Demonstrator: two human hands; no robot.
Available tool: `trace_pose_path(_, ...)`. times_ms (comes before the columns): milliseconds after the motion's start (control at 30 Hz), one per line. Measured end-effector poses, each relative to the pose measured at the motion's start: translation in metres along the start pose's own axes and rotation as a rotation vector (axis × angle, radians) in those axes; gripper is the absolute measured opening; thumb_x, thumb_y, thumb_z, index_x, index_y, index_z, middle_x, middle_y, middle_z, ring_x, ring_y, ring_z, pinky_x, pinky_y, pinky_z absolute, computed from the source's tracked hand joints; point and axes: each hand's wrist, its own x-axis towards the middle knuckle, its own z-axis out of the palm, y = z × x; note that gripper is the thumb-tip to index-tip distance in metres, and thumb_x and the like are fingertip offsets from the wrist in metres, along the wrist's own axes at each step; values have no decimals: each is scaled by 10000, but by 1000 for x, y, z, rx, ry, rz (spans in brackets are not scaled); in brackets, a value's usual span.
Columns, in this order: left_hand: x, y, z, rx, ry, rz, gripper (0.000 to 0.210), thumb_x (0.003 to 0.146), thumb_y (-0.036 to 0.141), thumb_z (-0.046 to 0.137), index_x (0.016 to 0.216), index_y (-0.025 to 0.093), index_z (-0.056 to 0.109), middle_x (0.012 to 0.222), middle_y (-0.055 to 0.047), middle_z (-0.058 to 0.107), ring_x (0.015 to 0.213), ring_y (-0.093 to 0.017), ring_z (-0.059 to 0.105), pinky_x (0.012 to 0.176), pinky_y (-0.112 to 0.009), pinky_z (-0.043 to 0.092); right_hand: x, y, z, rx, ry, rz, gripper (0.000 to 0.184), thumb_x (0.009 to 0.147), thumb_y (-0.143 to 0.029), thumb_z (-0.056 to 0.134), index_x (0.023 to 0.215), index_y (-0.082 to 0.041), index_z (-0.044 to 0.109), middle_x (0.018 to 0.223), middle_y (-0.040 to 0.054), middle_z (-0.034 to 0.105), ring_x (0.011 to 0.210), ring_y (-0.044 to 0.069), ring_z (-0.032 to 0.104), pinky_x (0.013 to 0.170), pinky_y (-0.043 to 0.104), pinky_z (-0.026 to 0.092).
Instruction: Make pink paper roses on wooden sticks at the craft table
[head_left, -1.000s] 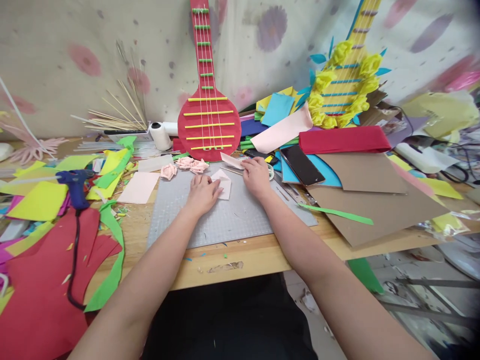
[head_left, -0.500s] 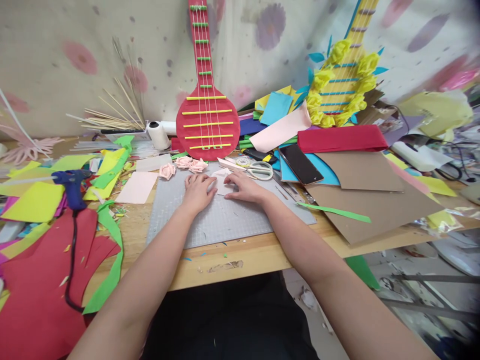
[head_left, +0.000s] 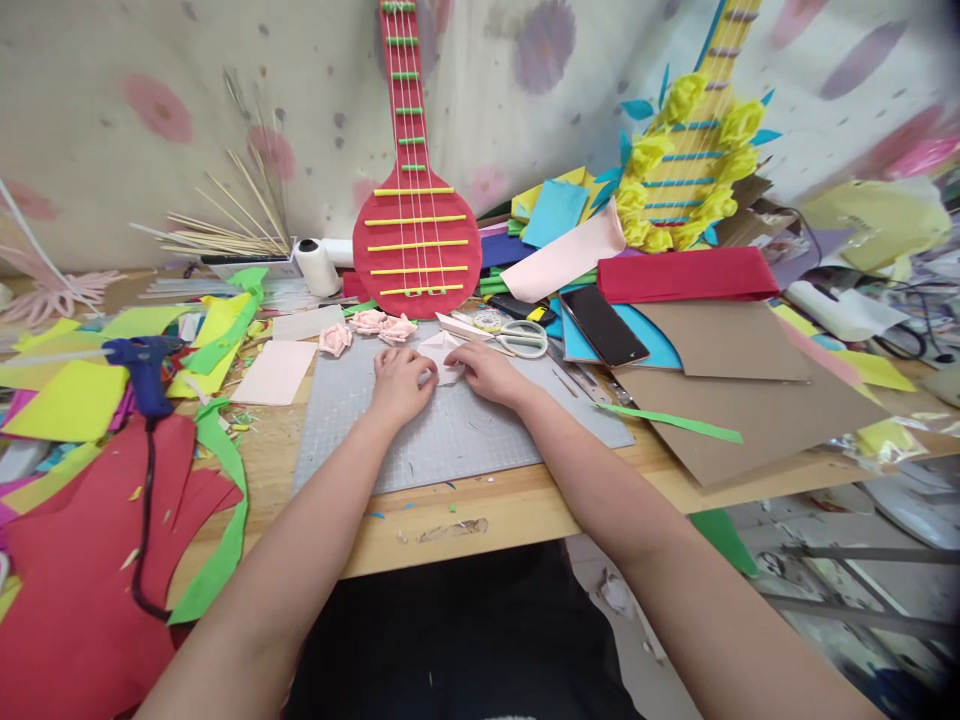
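Observation:
On the grey cutting mat (head_left: pixel 465 440), a small pale pink piece of folded paper (head_left: pixel 441 350) lies between my hands, with creases and a pointed upper edge. My left hand (head_left: pixel 401 385) has its fingers curled at the paper's left side. From the other side, my right hand (head_left: pixel 491 374) pinches the paper's right edge, its fingertips partly hidden. Several pale pink paper roses (head_left: pixel 369 322) sit just beyond my left hand. White-handled scissors (head_left: pixel 523 338) lie behind my right hand.
A red paper lute-like instrument (head_left: pixel 416 240) leans at the back. A blue glue gun (head_left: pixel 146 370) with a black cord stands left, near pink paper sheets (head_left: pixel 274 372). On the right are a phone (head_left: pixel 604 326), brown cardboard (head_left: pixel 720 420) and a green strip (head_left: pixel 671 422).
The folded paper shows more of its surface now. My left hand has drawn slightly right and its fingers are more curled; my right hand's fingers have closed in at the paper's edge.

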Motion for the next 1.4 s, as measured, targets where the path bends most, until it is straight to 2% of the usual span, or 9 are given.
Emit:
trace_pose_path(167, 3, -3, 6, 17, 26, -74, 174, 799, 302, 505, 862, 259, 661, 909, -52, 609, 972, -245, 475, 924, -444, 275, 2, 2, 3, 13, 58, 8, 283, 752, -42, 454, 913, -195, 630, 958, 47, 623, 978, 179, 502, 881, 344, 384)
trace_pose_path(300, 3, -7, 7, 52, 102, -127, 164, 789, 279, 512, 859, 257, 659, 919, -59, 610, 979, -262, 467, 921, -458, 280, 2, 0, 2, 18, 18, -67, 125, 776, -170, 563, 847, -208, 659, 944, 36, 620, 951, 173, 494, 885, 331, 374)
trace_pose_path(433, 2, -7, 4, 55, 149, -174, 158, 774, 312, 527, 843, 243, 652, 920, -66, 604, 958, -266, 477, 908, -468, 296, 3, -3, 5, 11, -5, -35, 110, 803, -205, 558, 825, -204, 666, 891, 30, 632, 890, 157, 508, 851, 312, 380)
trace_pose_path(633, -1, -4, 6, 34, 47, -135, 234, 734, 345, 576, 933, 247, 650, 1029, -77, 601, 1026, -281, 468, 944, -487, 285, 3, -10, 2, 24, 18, -17, 163, 792, -261, 578, 929, -204, 645, 964, 40, 630, 953, 172, 506, 867, 328, 384)
trace_pose_path(733, -2, -8, 7, 5, -32, -61, 279, 800, 320, 490, 1038, 300, 634, 1208, -65, 545, 1160, -283, 402, 982, -520, 240, 0, -6, -3, 35, 15, -21, 275, 775, -303, 599, 1035, -214, 611, 1040, 46, 618, 1017, 183, 495, 910, 355, 368)
trace_pose_path(867, -1, -18, 4, -4, -168, 21, 344, 839, 279, 414, 1113, 387, 591, 1368, -24, 413, 1312, -287, 225, 1009, -593, 127, -2, 2, -5, 21, -8, -10, 353, 745, -377, 629, 1046, -195, 603, 1042, 64, 614, 1021, 193, 496, 917, 366, 366)
trace_pose_path(967, 1, -23, 0, -11, -209, 63, 391, 822, 207, 412, 1107, 409, 589, 1369, -2, 414, 1302, -268, 251, 1018, -572, 137, -1, 2, -2, -21, -16, -17, 383, 729, -404, 643, 1048, -196, 600, 1066, 74, 591, 1031, 203, 487, 911, 368, 367)
trace_pose_path(1167, 3, -19, -4, 22, -26, -44, 267, 794, 287, 475, 990, 278, 657, 1119, -60, 583, 1089, -270, 434, 920, -462, 307, 5, -13, 7, -142, 27, 24, 240, 801, -335, 571, 976, -177, 618, 962, 77, 604, 945, 198, 500, 824, 333, 384)
trace_pose_path(1400, 3, -20, -1, 45, -5, -50, 251, 818, 282, 444, 953, 280, 655, 1099, -47, 597, 1075, -261, 445, 931, -475, 261, 2, -21, 4, -72, -4, -8, 228, 817, -351, 539, 965, -194, 613, 914, 55, 612, 881, 172, 532, 812, 315, 379)
